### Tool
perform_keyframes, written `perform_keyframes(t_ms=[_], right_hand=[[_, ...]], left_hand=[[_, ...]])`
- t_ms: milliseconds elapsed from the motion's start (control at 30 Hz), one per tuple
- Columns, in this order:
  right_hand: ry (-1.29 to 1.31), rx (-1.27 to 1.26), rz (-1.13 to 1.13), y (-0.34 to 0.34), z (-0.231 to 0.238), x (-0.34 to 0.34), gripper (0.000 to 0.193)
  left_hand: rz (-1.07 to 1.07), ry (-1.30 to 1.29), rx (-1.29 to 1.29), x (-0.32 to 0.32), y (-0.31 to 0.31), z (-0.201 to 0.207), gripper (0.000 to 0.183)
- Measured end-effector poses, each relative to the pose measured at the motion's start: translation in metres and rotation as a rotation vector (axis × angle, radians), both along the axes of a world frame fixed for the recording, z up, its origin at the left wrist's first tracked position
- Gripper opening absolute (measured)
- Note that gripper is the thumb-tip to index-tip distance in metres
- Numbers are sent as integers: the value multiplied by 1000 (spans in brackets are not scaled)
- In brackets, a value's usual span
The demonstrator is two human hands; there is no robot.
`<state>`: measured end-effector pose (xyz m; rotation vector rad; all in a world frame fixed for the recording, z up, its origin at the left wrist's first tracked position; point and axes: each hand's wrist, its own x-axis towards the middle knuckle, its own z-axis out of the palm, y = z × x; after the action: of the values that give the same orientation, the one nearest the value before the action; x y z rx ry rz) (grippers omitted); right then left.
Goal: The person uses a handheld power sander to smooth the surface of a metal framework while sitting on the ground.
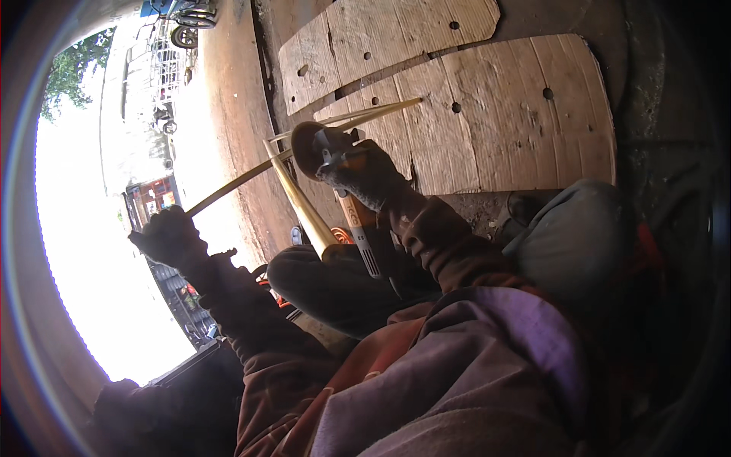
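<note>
My left hand [169,242] is closed round the near-left end of a long thin bar [237,186], which slants up and right towards the grinder. In my right hand [365,174] is the head of an angle grinder [356,225] with an orange and grey body hanging down beside my knee. Its round brown disc [307,151] faces left, against or very near the bar; the exact contact is hidden. Yellowish, brass-coloured pieces [301,206] meet the bar near the disc. One comes down to my leg; another pointed one [381,112] reaches out over cardboard.
Two flattened cardboard sheets [525,114] with round holes lie on the ground ahead and right. My bent knees [567,228] flank the work. To the left, a bright street shows bicycles [186,34] and a stall [156,196]. Something orange [342,234] lies behind the grinder.
</note>
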<state>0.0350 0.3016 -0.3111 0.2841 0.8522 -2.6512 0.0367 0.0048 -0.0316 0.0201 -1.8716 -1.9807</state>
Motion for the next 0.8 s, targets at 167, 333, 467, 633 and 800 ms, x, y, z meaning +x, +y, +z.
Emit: perform_keyframes(t_ms=[167, 333, 467, 633, 800], right_hand=[[-12, 287, 268, 42, -53, -19, 27], [-177, 156, 95, 31, -122, -22, 38], [123, 229, 275, 29, -30, -28, 26], [87, 272, 101, 8, -47, -4, 39], [-276, 259, 158, 30, -139, -47, 44]], left_hand=[[-80, 38, 0, 3, 7, -1, 56], [-127, 21, -117, -12, -11, -3, 53], [-150, 25, -38, -12, -7, -3, 47], [-192, -6, 32, -9, -21, 2, 40], [313, -448, -1931, -24, -4, 0, 37]])
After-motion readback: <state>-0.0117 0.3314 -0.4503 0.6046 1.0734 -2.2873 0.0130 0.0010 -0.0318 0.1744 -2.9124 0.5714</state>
